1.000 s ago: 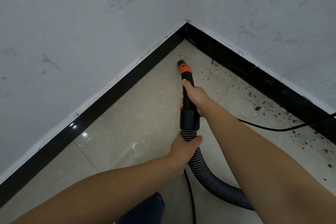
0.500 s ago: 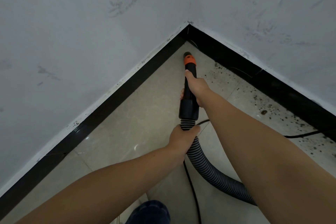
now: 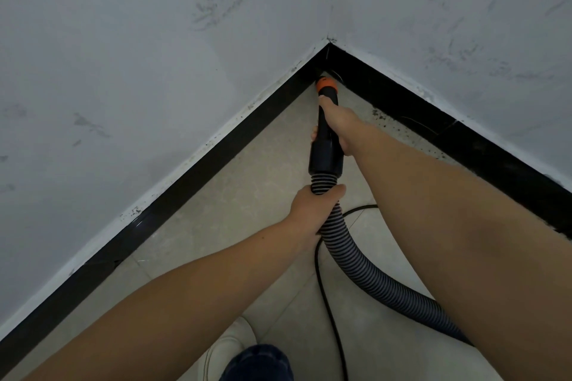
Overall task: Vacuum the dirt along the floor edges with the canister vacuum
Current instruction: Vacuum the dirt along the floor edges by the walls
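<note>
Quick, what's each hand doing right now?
Left hand: grip closed round the grey ribbed vacuum hose.
Right hand: grip closed round the black vacuum nozzle tube with the orange tip.

The 2 walls and black baseboards block the corner. The floor stays open behind, except for the hose and cord.

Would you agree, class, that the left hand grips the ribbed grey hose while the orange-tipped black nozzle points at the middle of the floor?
Not quite. The head view shows the orange-tipped black nozzle pushed into the corner where the black skirting boards meet. The left hand does grip the ribbed grey hose.
</note>
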